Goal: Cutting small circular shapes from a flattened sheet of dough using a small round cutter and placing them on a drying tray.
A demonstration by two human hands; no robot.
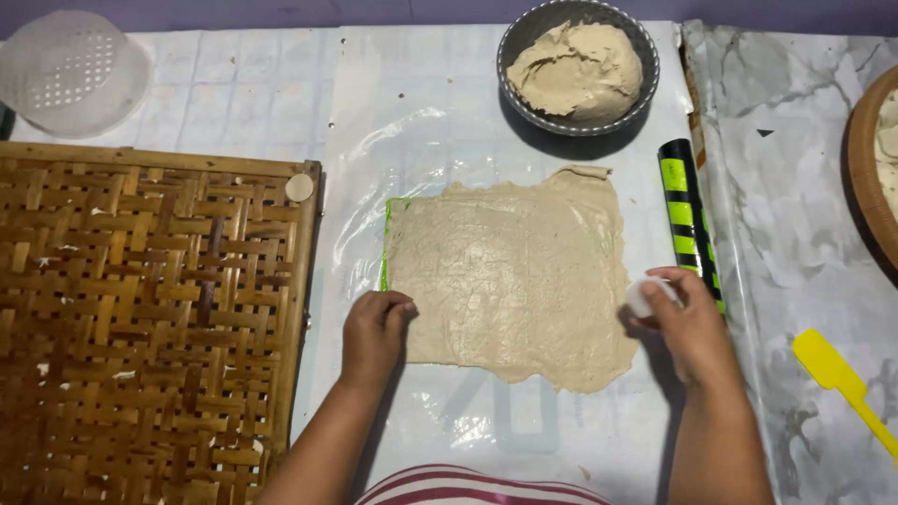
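I see the dough (510, 276) rolled flat and thin on the plastic sheet (421, 122) in the middle of the table. My left hand (372, 332) is curled, fingers pressing the sheet at the dough's near left corner. My right hand (687, 323) pinches a small white thing (645, 297) at the dough's right edge; I can't tell what it is. The edges look ragged, not yet trimmed. More dough waits in the bowl (645, 93). A round tray on the right is cut off

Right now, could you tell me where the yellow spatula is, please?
In the head view, the yellow spatula lies at the far right, beyond the right hand.
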